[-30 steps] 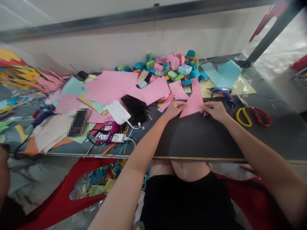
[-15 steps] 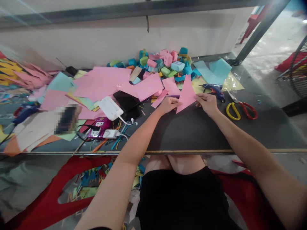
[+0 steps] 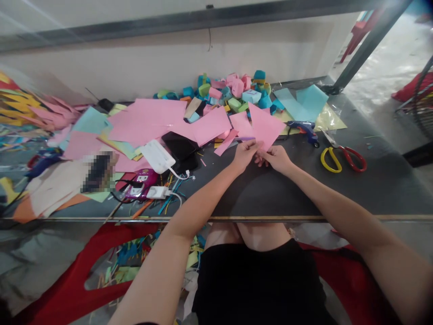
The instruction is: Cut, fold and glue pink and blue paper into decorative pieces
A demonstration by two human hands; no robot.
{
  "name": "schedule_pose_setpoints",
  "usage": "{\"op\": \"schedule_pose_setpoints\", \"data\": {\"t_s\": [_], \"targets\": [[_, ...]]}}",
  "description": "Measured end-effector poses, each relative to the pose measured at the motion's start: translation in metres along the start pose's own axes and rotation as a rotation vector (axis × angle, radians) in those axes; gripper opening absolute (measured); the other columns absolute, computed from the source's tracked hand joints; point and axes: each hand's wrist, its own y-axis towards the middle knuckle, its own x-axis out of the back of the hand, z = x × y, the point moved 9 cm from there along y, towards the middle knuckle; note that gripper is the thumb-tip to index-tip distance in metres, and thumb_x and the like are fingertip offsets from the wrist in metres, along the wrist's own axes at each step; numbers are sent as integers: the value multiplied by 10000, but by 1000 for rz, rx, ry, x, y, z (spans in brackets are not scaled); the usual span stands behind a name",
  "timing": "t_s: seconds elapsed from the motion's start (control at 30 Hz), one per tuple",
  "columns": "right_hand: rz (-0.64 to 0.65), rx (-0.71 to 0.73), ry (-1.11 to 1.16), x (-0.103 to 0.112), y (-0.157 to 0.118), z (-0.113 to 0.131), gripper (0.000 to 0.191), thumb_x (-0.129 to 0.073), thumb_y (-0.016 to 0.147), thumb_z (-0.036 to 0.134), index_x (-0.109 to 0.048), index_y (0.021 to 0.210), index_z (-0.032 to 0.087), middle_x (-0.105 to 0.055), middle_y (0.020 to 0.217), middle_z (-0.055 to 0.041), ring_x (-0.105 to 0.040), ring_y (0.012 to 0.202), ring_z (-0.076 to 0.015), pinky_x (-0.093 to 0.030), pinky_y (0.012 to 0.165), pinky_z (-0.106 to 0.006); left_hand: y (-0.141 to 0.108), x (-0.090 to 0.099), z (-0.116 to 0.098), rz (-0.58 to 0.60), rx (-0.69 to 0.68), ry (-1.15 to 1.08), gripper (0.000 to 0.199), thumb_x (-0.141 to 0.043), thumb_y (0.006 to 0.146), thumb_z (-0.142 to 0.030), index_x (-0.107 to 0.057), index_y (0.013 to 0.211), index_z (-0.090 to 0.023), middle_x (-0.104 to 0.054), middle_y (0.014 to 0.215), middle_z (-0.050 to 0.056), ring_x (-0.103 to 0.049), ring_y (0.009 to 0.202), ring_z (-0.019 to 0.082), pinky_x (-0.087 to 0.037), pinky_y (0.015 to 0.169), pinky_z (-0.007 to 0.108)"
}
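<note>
A pink paper piece [image 3: 266, 126] with a pointed top is held up over the dark table [image 3: 270, 194]. My left hand [image 3: 246, 154] pinches its lower tip from the left. Close beside it, my right hand [image 3: 274, 159] grips the same lower tip from the right, and the fingers of both hands nearly touch. Behind the paper lie smaller pink pieces [image 3: 241, 123] and a heap of folded paper shapes [image 3: 237, 86] in pink, blue and green.
Scissors [image 3: 343, 153] and a blue glue gun [image 3: 302, 128] lie to the right. Toward the left are large pink sheets [image 3: 149, 118], a white power bank [image 3: 157, 156], a purple power strip [image 3: 144, 183] and cables. A metal bar [image 3: 135, 25] crosses above.
My right hand has moved left and down from the paper's right corner to its lower tip beside my left hand. The paper has turned, with its wide part now pointing up and right.
</note>
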Motion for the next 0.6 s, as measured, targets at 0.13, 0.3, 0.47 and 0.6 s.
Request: {"op": "schedule_pose_setpoints", "data": {"t_s": [0.13, 0.3, 0.47, 0.6], "targets": [[32, -54, -2, -2, 0, -5, 582, -850, 652, 714, -743, 696, 143, -779, 699, -127, -685, 525, -152, -437, 433, -229, 6, 24, 3, -172, -53, 12, 412, -752, 850, -537, -617, 677, -188, -635, 641, -20, -599, 642, 102, -500, 667, 259], [104, -129, -12, 0, 1, -8, 484, -915, 636, 596, -784, 707, 135, -797, 721, -124, -685, 518, -134, -466, 447, -213, 16, 51, 14, -309, -30, 21, 180, -820, 794, -351, -748, 817, -188, -779, 861, 28, -695, 920, 161, -535, 875, 298], [177, -186, 6, -2, -1, -6, 483, -963, 545, 563, -772, 658, 134, -777, 655, -105, -685, 481, -140, -447, 397, -200, 16, 64, 14, -409, -72, -27, 160, -789, 822, -317, -732, 757, -183, -741, 785, 15, -690, 881, 156, -554, 871, 317], [228, -217, -30, -3, -5, -7, 481, -964, 530, 555, -784, 668, 131, -773, 643, -100, -700, 483, -151, -461, 385, -195, 20, 87, 14, -509, -84, 21, 255, -726, 887, -332, -695, 675, -194, -668, 689, -14, -646, 762, 116, -533, 774, 277]]}}
